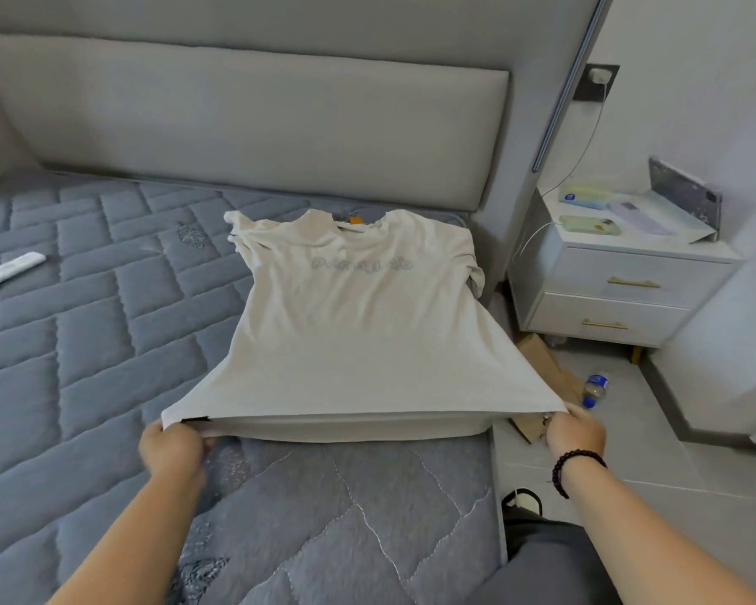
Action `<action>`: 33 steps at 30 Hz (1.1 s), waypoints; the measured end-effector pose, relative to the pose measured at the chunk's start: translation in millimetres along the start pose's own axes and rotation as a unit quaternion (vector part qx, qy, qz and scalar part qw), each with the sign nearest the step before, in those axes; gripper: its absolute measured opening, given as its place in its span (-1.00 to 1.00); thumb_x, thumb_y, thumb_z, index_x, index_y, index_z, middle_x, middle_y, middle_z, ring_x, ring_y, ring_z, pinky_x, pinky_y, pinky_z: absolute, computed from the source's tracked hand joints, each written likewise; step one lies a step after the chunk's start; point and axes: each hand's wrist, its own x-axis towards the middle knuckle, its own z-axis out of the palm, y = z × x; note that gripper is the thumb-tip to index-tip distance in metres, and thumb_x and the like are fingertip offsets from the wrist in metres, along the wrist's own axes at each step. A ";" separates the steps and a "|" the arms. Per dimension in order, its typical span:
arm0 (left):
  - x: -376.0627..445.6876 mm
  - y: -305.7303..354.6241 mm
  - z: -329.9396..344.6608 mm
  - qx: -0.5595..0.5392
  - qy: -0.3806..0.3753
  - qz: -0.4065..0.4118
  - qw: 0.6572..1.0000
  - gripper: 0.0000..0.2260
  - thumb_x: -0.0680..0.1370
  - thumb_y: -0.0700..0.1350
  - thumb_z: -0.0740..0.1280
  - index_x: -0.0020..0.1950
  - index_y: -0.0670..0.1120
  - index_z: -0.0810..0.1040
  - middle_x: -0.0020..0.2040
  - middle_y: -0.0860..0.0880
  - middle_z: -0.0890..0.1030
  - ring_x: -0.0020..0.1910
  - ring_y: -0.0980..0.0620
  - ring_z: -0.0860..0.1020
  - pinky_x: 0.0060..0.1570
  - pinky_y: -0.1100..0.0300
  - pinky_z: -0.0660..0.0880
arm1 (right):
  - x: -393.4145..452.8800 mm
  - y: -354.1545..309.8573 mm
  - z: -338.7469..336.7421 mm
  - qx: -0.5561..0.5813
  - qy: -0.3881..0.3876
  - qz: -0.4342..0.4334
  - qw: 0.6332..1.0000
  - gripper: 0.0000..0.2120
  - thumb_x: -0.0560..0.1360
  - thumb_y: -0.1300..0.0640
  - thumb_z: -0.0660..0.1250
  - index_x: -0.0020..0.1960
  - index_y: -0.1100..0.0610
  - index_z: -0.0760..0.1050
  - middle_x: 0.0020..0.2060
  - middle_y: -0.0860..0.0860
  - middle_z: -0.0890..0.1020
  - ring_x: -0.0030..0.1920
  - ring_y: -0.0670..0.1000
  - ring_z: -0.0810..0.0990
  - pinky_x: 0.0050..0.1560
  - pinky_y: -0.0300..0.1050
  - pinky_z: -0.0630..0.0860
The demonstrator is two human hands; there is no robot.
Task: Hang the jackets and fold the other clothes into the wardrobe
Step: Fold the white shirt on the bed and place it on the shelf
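T-shirt [359,325]: white, faint grey lettering on the chest, being held spread over the right side of the mattress [84,342], collar toward the headboard [245,124], hem lifted off the bed. Hem corners are being pinched: one by the left hand [173,447], the other by the right hand [575,432], fingers curled round the cloth, hands well apart. A dark bead bracelet [575,471] is being worn on the right wrist. A white flat object [7,270] is lying on the mattress at the left edge. Nightstand [625,290]: white, two drawers, standing beside the bed. Bottle [594,389]: blue-capped, lying on the floor near it.
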 end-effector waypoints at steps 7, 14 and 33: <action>-0.3 34.2 25.9 0.097 0.060 0.107 0.988 -0.75 0.56 -0.25 0.10 0.11 -0.19 0.54 0.04 -0.23 0.58 -0.10 -0.18 0.52 -0.14 -0.08 0.46 | -0.6 -33.6 -1.1 0.247 -0.031 0.120 0.961 -0.88 0.52 0.27 0.22 0.02 0.16 0.50 -0.10 0.11 0.60 -0.12 0.12 0.63 -0.12 0.02 0.64; 24.3 43.4 -32.1 0.401 -0.114 0.274 0.867 -0.77 0.37 -0.18 0.51 -0.15 -0.04 0.47 -0.20 -0.03 0.56 -0.23 -0.06 0.49 -0.30 0.07 0.37 | 6.9 -27.8 -38.3 -0.054 -0.044 0.022 0.997 -0.85 0.42 0.40 0.37 -0.21 0.22 0.44 -0.36 0.25 0.64 -0.55 -0.01 0.61 -0.52 -0.24 0.51; 37.1 25.0 -187.9 0.630 -0.262 0.358 0.637 -0.91 0.55 -0.14 0.32 -0.12 0.03 0.54 -0.09 0.14 0.55 -0.09 0.11 0.53 -0.09 0.14 0.48 | -66.7 7.9 -72.7 -0.583 -0.324 -0.213 0.714 -0.79 0.47 0.32 0.32 0.09 0.19 0.47 0.05 0.03 0.53 0.04 -0.02 0.51 0.10 -0.26 0.41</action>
